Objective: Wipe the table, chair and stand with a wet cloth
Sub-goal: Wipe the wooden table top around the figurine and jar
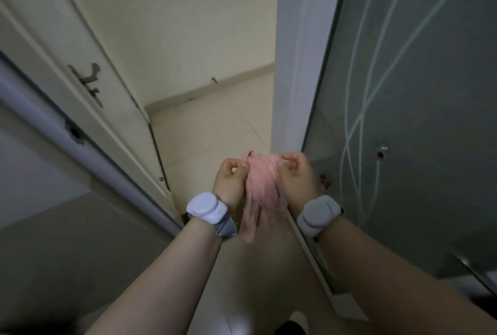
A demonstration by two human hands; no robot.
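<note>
**Pink cloth [262, 189] gathered between two hands in a doorway**

Pink and bunched into soft folds, the cloth hangs in the air between the person's two hands, over the pale tiled floor [209, 133] and touching no surface. Its long axis runs up and down the picture. The crumpled upper end sits at the fingertips, farther from the camera, and the narrow lower end dangles toward the wrists, between the forearms.

The left hand [231, 178] has its fingers curled and its thumb pressed against the cloth's left edge near the top. The right hand [295, 173] is curled too and pinches the upper right edge. Both hands are closed on the fabric, near each other, with only the cloth's width between them.

Each wrist carries a strapped device: a white one [205, 205] on the left, a grey one [318, 213] on the right.

To the left stands an open cream door [67, 47] with a dark lever handle [90, 82]. To the right is a frosted glass panel [416, 79] marked with thin curved lines. Ahead, a cream wall [172, 20] meets the floor. The picture is dim and a little blurred.
</note>
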